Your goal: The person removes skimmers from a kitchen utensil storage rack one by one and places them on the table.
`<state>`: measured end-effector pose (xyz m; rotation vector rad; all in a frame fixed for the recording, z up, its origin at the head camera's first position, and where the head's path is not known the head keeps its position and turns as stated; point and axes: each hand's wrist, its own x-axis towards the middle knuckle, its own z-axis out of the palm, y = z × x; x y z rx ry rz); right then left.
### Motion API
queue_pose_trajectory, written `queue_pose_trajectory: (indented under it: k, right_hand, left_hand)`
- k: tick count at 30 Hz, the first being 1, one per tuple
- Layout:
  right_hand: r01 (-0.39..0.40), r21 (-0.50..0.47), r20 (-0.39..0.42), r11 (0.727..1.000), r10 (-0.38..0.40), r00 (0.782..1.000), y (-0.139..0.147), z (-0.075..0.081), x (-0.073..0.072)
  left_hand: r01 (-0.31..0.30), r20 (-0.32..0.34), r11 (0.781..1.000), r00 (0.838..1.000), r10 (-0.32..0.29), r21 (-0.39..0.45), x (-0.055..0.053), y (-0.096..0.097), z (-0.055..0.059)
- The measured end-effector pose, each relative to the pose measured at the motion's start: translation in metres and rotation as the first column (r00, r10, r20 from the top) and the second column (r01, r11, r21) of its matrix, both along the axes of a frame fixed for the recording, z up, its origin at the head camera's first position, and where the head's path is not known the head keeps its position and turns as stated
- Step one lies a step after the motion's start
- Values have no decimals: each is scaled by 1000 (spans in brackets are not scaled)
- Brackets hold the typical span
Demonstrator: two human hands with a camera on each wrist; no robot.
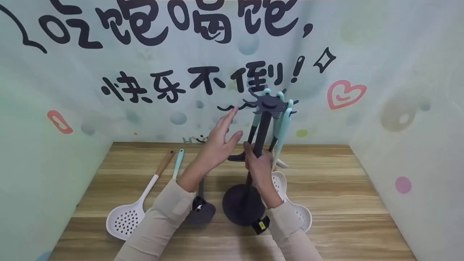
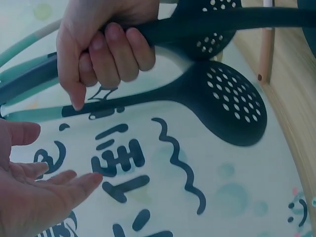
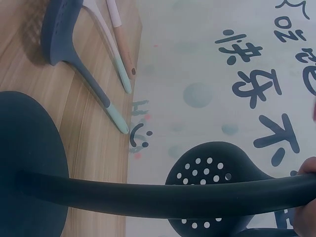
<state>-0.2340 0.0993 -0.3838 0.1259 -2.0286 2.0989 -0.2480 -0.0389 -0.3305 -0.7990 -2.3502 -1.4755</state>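
A dark utensil stand [image 1: 264, 132] rises in front of me, with a round base [image 1: 239, 208] and a ring of hooks at the top. My right hand [image 1: 260, 167] grips its pole partway up, fingers curled round it, as the left wrist view also shows. Several utensils with teal handles [image 1: 284, 125] hang from the hooks, among them a dark skimmer [image 2: 232, 101] with round holes. To the left of the pole, my left hand [image 1: 219, 142] is raised near the hooks, fingers extended and thumb apart, holding nothing.
On the wooden table [image 1: 337, 188] at left lies a white skimmer [image 1: 125, 219] with a wooden handle. A dark utensil [image 1: 204, 212] with a teal handle end lies beside my left sleeve. White perforated spoons [image 1: 302, 215] lie by my right forearm. A printed curtain [image 1: 174, 119] hangs behind.
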Motion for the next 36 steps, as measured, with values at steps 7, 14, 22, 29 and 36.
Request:
queue_pose_trajectory:
  k: [7,14,22,29,36]
  right_hand:
    - [22,-53,-7,998,-22,1000,1,-16,-14]
    - [53,-68,-13,996,-54,998,0,-15,-14]
    - [55,-73,-13,996,-57,998,-1,-16,-13]
    - [32,-22,-7,999,-32,999,0,-15,-13]
    - [26,25,13,999,-26,1000,0,-6,-5]
  left_hand:
    - [86,59,995,994,-89,45,-13,20,0]
    - [55,72,998,996,-53,-33,-22,29,-7]
    - [12,-10,997,1000,-12,-79,-21,29,-12]
    - [-98,-61,993,994,94,-62,-17,15,-15]
    - [-208,-120,977,972,200,-52,-11,4,-10]
